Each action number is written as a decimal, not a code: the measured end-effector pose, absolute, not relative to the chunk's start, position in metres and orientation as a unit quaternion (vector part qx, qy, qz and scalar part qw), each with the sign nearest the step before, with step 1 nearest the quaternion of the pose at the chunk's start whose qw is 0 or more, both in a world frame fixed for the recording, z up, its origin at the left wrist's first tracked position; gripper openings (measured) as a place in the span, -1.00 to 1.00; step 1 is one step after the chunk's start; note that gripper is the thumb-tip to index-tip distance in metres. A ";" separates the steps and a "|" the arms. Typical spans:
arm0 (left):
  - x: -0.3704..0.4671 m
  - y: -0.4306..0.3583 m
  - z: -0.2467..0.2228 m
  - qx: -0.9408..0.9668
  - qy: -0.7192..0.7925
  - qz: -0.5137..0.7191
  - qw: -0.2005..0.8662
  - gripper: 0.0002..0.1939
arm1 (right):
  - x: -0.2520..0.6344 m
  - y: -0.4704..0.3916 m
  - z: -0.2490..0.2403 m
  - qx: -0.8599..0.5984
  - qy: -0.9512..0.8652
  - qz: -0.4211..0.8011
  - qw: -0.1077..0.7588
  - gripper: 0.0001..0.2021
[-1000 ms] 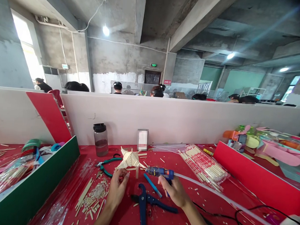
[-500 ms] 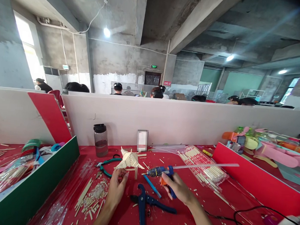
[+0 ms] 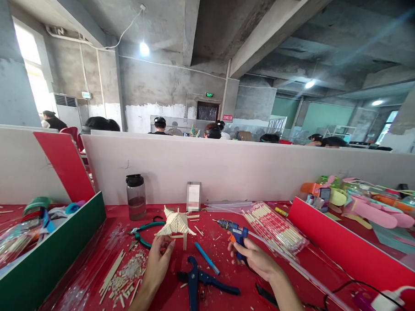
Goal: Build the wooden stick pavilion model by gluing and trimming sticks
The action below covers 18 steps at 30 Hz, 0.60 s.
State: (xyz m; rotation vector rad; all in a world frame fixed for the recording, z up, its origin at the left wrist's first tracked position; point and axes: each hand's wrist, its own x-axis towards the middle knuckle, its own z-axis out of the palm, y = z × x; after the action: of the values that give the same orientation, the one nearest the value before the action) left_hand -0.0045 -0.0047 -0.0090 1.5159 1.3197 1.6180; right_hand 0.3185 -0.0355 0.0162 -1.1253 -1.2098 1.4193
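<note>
A small pavilion-like model of pale wooden sticks (image 3: 177, 222) stands on the red table. At its lower left edge my left hand (image 3: 161, 259) is closed, thumb and fingers pinched on the model's near left part. My right hand (image 3: 258, 257) is wrapped round the handle of a blue glue gun (image 3: 236, 234), whose nozzle points left, some way right of the model. A long clear glue stick (image 3: 292, 260) runs from the gun's rear down to the right. Between my hands lie a blue pen-like stick (image 3: 207, 258) and a blue cutter (image 3: 195, 281).
Green-handled pliers (image 3: 144, 230) and a dark-lidded bottle (image 3: 136, 198) stand left of the model. Cut stick pieces (image 3: 122, 280) litter the left front. Bundled sticks (image 3: 276, 225) lie to the right, by a red divider (image 3: 355, 244). A green divider (image 3: 48, 249) bounds the left; a black cable is lower right.
My right hand has drawn the glue gun right, away from the model, and its nozzle now tips upward. The glue stick has swung down to the right. My left hand stays at the model.
</note>
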 end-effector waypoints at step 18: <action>-0.027 -0.053 -0.001 0.599 0.531 0.536 0.267 -0.54 | 0.288 -0.039 0.016 -0.342 -0.604 0.645 0.319 -0.42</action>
State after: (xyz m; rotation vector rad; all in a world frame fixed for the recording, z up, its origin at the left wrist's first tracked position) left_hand -0.0267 -0.0527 -0.0012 1.6182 1.4338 1.4476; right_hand 0.2882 -0.0392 0.0165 -0.8989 -1.5877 1.6963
